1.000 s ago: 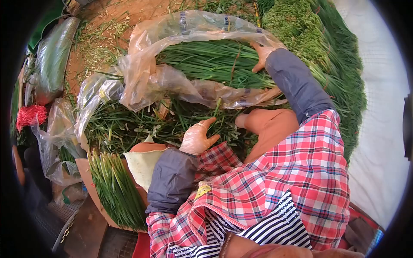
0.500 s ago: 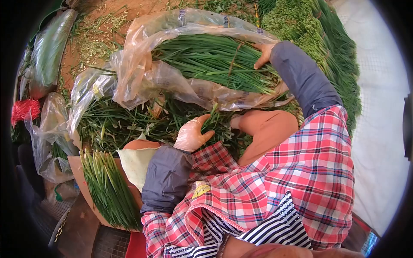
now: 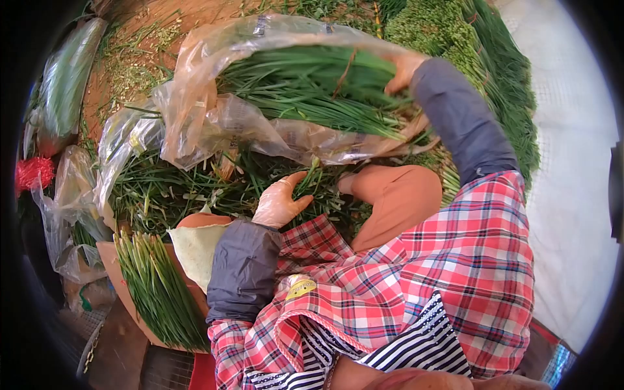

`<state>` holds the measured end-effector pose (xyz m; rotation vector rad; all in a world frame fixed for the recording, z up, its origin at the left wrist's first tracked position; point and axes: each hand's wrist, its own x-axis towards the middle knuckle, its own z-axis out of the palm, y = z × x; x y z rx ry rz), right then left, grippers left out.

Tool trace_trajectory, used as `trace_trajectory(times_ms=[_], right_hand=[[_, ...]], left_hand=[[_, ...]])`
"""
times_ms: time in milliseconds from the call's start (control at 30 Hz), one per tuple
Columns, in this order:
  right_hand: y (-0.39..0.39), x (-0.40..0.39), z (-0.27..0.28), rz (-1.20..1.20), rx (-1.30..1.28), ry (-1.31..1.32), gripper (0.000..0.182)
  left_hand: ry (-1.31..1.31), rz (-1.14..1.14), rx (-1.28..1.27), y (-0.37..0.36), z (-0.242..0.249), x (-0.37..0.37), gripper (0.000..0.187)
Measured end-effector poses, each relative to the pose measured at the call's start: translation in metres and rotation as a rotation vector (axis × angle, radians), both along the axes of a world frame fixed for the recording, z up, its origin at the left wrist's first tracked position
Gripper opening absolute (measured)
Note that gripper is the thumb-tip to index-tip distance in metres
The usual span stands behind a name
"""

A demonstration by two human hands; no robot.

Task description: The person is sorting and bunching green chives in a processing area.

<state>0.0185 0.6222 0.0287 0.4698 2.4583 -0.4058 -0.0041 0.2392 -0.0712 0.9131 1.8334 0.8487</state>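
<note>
My right hand (image 3: 404,70) is closed round the stem end of a tied bundle of garlic chives (image 3: 312,70), which is blurred and raised a little above other chives (image 3: 318,112) in a large clear plastic bag (image 3: 195,110). A thin reddish tie crosses the bundle. My left hand (image 3: 281,201), in a thin whitish glove, is over loose green leaves (image 3: 253,170) between my knees. Its thumb and fingers are apart, with nothing held in them. One leaf stalk stands close to its fingertips.
On the left, a bunch of chives (image 3: 159,286) lies on a brown board (image 3: 112,260). Red string (image 3: 34,175) and a plastic-wrapped bundle (image 3: 68,81) are beyond it. Stacked green bundles (image 3: 448,39) lie upper right, beside a white sheet (image 3: 572,143).
My right hand has lifted the tied bundle upward off the chives beneath it, showing more of them. My left hand stays open over the loose leaves; the whole view has shifted slightly.
</note>
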Motion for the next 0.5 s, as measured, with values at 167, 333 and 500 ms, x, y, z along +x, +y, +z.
trace_trajectory(times_ms=[167, 333, 500], right_hand=[[0.006, -0.002, 0.033, -0.103, 0.166, 0.090, 0.088], [0.020, 0.022, -0.053, -0.154, 0.157, -0.048, 0.091], [0.005, 0.016, -0.008, -0.339, -0.224, 0.046, 0.093]], left_hand=[[-0.063, 0.021, 0.009, 0.000, -0.001, -0.007, 0.053], [-0.697, 0.172, 0.237, 0.021, 0.013, -0.005, 0.042], [-1.117, 0.167, 0.388, 0.084, 0.033, -0.010, 0.053]])
